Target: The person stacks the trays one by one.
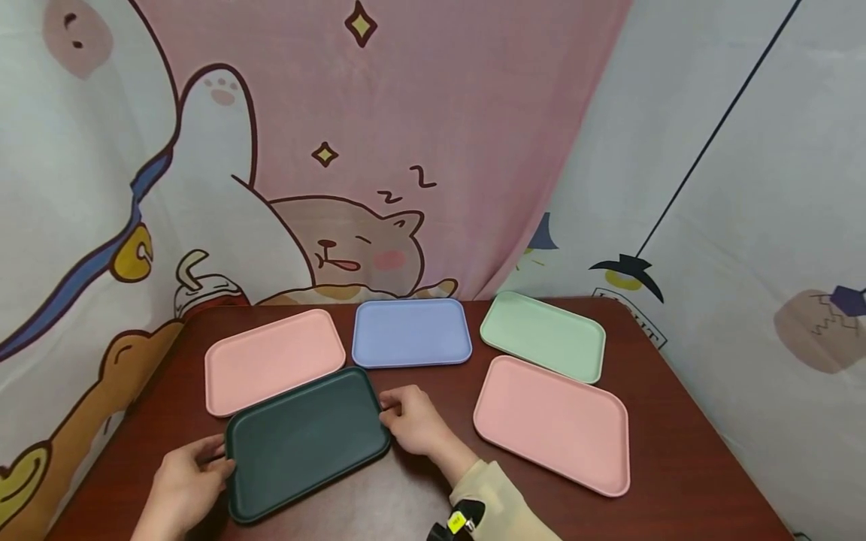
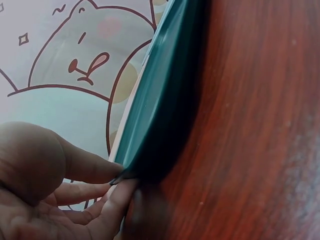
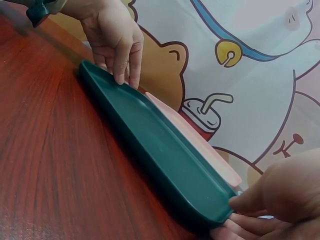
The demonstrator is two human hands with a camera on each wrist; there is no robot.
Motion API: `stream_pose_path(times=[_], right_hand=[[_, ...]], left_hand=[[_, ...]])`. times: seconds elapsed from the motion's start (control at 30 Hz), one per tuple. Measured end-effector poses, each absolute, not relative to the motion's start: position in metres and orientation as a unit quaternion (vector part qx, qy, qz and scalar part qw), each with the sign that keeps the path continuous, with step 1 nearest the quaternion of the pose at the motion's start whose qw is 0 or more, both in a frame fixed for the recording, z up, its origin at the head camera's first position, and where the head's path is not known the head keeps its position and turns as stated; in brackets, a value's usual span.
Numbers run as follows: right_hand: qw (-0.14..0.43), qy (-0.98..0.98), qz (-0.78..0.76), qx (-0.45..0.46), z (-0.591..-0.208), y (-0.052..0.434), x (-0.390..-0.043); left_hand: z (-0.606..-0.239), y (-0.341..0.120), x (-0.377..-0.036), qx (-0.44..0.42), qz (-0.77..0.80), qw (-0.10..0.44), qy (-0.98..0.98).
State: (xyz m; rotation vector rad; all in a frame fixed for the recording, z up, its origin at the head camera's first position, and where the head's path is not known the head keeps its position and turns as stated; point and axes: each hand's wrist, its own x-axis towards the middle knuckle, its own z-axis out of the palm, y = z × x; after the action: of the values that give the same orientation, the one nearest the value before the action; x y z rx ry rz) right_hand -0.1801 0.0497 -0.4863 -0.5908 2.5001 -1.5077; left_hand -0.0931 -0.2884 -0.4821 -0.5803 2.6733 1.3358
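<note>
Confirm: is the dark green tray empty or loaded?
Empty: in the head view, the dark green tray, held by the left hand and right hand, shows nothing on it.

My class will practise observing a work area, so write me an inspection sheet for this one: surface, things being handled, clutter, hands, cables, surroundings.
Surface: reddish-brown table with a glossy top.
Job's things: dark green tray between both hands; behind it a left pink tray, a blue tray at the back middle, and, on the right, a pale green tray behind a right pink tray.
Clutter: nothing seen besides the trays.
Left hand: pinches the dark green tray's left end.
Right hand: pinches its right end; pale sleeve above the wrist.
Cables: nothing seen.
Surroundings: cartoon-printed cloth hanging behind the table.
</note>
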Motion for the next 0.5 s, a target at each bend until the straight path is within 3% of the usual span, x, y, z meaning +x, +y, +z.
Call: stream_pose_path(times=[0.5], right_hand=[[0.076,0.827,-0.528,-0.177,-0.4831,0.0527,-0.1778]], left_hand=[[-0.4783,-0.2866,-0.0938,-0.178,0.438,0.049,0.880]])
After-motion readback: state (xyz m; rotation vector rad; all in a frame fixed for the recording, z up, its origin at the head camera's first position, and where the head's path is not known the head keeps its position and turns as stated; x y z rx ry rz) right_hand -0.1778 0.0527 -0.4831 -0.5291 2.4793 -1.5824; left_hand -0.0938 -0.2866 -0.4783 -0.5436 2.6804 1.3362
